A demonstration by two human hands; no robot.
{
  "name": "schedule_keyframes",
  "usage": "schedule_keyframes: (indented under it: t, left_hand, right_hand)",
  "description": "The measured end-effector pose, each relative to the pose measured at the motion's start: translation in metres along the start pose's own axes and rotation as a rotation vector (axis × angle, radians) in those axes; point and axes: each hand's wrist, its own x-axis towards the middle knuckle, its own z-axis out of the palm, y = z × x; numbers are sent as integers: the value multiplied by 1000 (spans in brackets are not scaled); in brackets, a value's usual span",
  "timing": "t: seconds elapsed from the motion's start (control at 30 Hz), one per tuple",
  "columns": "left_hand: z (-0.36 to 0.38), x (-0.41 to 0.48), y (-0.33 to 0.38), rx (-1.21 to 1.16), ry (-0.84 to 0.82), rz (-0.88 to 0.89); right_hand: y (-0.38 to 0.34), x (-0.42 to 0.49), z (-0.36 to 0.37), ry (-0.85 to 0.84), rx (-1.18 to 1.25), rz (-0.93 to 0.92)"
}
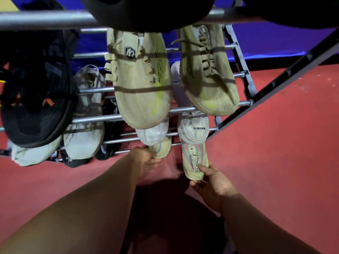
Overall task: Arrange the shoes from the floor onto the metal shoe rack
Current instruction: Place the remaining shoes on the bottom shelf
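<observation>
Looking straight down through a metal shoe rack (95,119) of silver bars stacked in tiers, standing on a red floor (275,153). At the rack's left end a black sneaker (36,99) lies on an upper tier, toe toward the person. Just right of it, one tier lower, is a pale grey sneaker (86,114), with a black shoe (108,129) partly hidden below and beside it. On the rack's right half, a pair of beige knit sneakers (141,83) lies side by side on an upper tier, long axes running front to back, toes toward the rack's front edge. Under them a pair of white sneakers (193,129) lies the same way. On the lowest tier, at the rack's front edge, are two cream sneakers. The left cream sneaker (161,147) shows only its toe, pointing out toward the person; the left hand (146,160) touches that toe, and whether its fingers close round it cannot be told. The right cream sneaker (195,162) runs front to back, heel tucked under the rack, toe sticking out past the front bar toward the person. The right hand (211,182) pinches its toe end, thumb on the lettered upper, fingers curled beneath the sole.
</observation>
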Motion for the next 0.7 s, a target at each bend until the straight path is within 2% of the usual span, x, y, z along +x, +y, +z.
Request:
schedule_keyframes:
  t: [0.3,0.5,0.7]
  left_hand:
    - [5,2,-7,-362,-23,79]
    - [-2,2,-3,-129,58,68]
    - [-5,6,-5,-131,101,70]
  right_hand:
    - [3,1,2,-11,26,-1]
    - [5,2,-1,-10,24,4]
    - [3,4,5,-11,32,-8]
